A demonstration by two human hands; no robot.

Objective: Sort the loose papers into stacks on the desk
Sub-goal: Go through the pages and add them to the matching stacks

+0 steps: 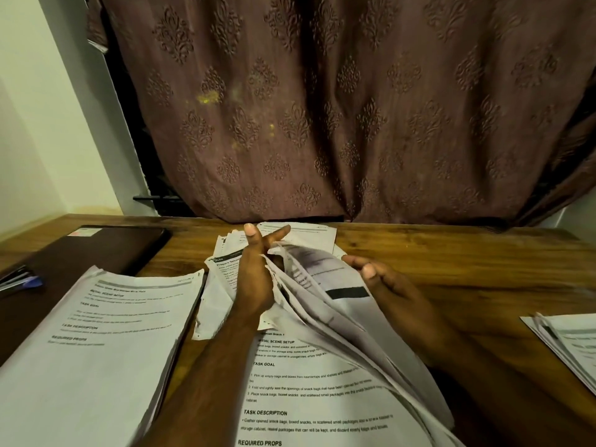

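Left hand [254, 279]: fingers straight, pressed edge-on against the left side of a raised sheaf [322, 304]; nothing gripped. Right hand [396, 295]: fingers extended, slightly relaxed, palm turned toward the sheaf's right side; contact not confirmable (motion blur). Sheaf between both palms, fanned and ragged at its edges, tilted up over the loose pile [316, 391] at centre near.

Step in hand, by judgement: squaring the sheaf before placing it on a stack.

Procedure for a clean result:
- Close both palms evenly on the long edges; avoid curling the fingers into the sheets.
- Tap the lower edge on bare desk [451, 253], not on the pile, to prevent snagging loose sheets below.
- Lower flat, corners aligned.

Surroundings:
- Left stack [96, 350]: thick, near left, overlapping a dark folder [80, 256].
- Right stack [571, 343]: small, at the right edge, well apart from the hands.
- Further loose sheets [303, 232] beyond the hands, toward the far edge.
- Pen [30, 282] at far left, beside the folder.
- Curtain [354, 108] behind the desk.

Caution: creased sheets likely to slip out of the fan during tapping.
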